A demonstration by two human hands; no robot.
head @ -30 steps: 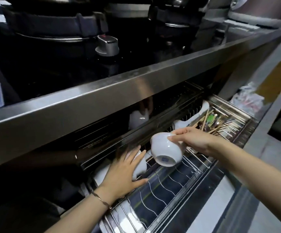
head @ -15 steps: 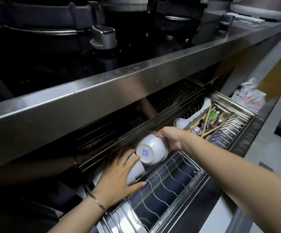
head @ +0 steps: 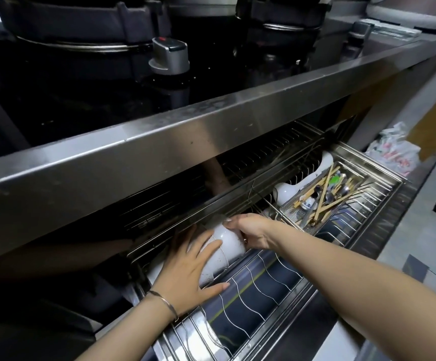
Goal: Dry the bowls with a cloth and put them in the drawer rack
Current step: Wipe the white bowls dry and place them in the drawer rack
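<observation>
Bowl [head: 228, 242], gripped by right hand [head: 250, 231], could chip against bowls [head: 211, 265] under flat left hand [head: 189, 269] if shoved.

White bowl [head: 231, 243] lies on its side at the left rear of the drawer rack [head: 261, 285], nested against 2nd bowl [head: 213, 267], also white and on its side. Right hand [head: 250, 230] grips the white bowl's right end; left hand [head: 190, 269] rests flat over both. Rack is steel wire w/ wavy dividers, pulled out, bowls seated btw. the wires.
</observation>
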